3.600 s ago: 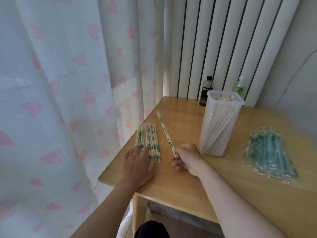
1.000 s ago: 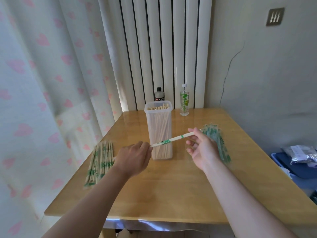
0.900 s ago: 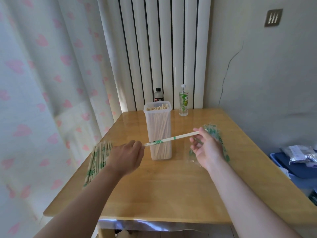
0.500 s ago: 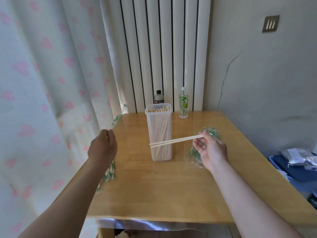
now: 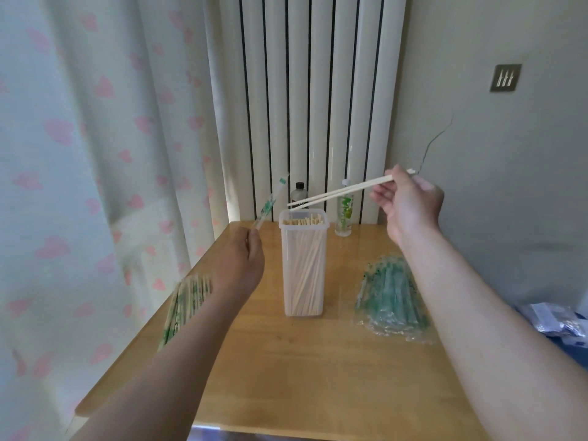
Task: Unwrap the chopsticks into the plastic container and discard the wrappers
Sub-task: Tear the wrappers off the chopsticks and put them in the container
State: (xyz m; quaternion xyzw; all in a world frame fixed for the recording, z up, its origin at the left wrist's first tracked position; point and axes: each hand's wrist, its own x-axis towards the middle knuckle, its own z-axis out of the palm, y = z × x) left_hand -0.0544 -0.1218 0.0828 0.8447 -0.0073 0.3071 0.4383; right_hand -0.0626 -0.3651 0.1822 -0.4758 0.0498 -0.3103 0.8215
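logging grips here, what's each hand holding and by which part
Right hand pinches the chopsticks near their upper end; left hand pinches the wrapper by its lower end.

Single head-worn wide-angle view. We look forward and down from close above the near edge of the counter (image 5: 318,370), toward the radiator (image 5: 305,106) and wall (image 5: 496,160) behind it.
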